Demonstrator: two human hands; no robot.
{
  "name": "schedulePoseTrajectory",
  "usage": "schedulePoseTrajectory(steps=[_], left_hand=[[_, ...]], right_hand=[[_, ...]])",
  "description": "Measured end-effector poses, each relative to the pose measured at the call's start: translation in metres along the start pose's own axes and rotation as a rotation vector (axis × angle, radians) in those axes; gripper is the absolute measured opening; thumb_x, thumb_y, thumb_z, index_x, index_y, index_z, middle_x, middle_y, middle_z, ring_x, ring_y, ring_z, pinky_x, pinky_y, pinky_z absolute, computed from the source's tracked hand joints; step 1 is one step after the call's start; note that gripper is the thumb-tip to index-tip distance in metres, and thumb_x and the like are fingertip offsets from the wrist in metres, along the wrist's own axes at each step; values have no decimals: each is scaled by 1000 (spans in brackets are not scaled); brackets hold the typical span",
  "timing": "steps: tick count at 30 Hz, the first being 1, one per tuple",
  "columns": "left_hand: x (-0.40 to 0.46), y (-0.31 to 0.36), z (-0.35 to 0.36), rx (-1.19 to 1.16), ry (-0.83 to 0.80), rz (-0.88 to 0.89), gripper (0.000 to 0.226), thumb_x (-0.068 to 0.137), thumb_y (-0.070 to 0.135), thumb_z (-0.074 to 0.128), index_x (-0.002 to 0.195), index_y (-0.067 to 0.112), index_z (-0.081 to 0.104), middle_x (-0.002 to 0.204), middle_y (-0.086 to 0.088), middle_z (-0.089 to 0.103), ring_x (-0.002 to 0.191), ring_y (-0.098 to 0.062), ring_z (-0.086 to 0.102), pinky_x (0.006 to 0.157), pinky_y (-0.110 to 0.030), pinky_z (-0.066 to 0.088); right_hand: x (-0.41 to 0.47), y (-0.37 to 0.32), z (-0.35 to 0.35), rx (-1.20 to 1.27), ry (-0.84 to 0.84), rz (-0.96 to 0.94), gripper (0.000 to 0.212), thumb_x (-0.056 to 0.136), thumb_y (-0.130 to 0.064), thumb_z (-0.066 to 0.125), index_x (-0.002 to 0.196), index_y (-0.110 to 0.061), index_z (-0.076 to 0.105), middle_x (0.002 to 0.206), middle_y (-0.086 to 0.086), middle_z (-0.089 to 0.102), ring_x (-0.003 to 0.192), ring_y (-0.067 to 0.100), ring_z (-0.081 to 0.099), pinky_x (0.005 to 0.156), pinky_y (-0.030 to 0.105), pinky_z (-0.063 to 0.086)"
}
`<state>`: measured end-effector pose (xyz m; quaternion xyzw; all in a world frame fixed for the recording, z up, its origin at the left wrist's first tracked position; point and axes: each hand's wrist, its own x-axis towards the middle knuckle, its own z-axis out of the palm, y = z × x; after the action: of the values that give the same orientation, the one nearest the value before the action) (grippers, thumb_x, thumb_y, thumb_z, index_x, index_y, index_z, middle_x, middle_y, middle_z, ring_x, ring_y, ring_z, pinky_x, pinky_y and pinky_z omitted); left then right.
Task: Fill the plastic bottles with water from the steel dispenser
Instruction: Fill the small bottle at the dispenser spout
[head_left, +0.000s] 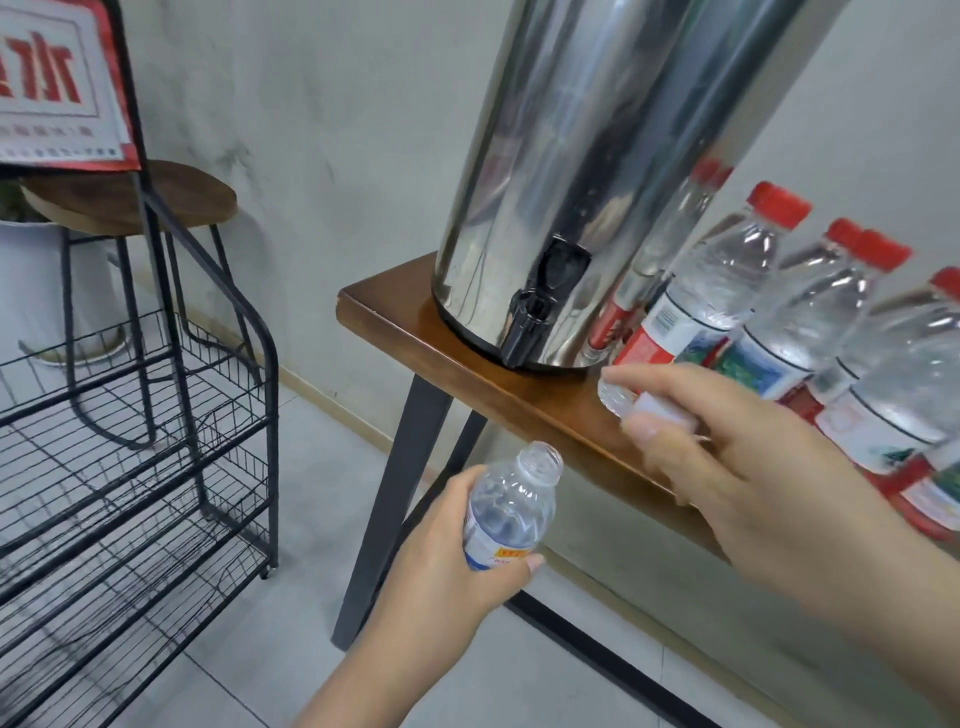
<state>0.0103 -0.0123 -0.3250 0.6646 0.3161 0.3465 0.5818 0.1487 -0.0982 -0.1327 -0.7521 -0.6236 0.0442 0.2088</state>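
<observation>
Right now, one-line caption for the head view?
Left hand holds an uncapped bottle below the steel dispenser's tap; right hand holds something white.

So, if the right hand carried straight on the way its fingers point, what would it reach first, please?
Probably the black tap at the foot of the steel dispenser. The right hand, pinching a white cap, points up-left toward it; depth is hard to judge.

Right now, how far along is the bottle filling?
Done: left hand holds a small bottle with its cap off. In hand: right hand pinches something white, likely that cap. Left: bring the bottle under the black tap of the steel dispenser and fill it.
</observation>
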Motion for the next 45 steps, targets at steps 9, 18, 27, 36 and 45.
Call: schedulePoseTrajectory(steps=[9,18,27,36,45], left_hand=[[-85,77,2,-13,-91,28,67,78,34,88,121,63,46,116,33,65,109,8,63,86,-15,49],[-137,131,-6,82,-116,129,64,75,36,87,114,66,47,112,31,66,105,7,64,80,-9,48],[-159,173,8,71,-234,147,62,79,27,87,122,55,51,111,29,69,104,5,66,85,-15,52],[-158,197,51,70,-321,162,61,80,28,86,122,55,51,111,33,68,102,11,65,78,-5,48],[-146,208,111,74,-376,160,59,81,29,86,120,56,52,111,27,70,103,4,67,99,-38,54]], right_hand=[[-68,-32,-7,317,-62,-11,26,88,-40,67,114,-45,70,116,-27,68,112,-3,61,89,12,46],[-127,-69,-29,474,150,-11,30,85,-41,66,114,-45,71,110,-21,73,108,0,65,87,16,53],[-171,-71,-57,481,301,-25,40,95,-45,48,132,-39,63,125,-24,67,125,-5,56,106,21,44],[-195,-46,-99,378,350,1,29,87,-44,60,115,-47,68,111,-31,68,107,-6,63,88,8,46],[-209,2,-117,589,282,61,40,99,-46,44,129,-25,60,115,-13,73,113,7,66,95,33,52]])
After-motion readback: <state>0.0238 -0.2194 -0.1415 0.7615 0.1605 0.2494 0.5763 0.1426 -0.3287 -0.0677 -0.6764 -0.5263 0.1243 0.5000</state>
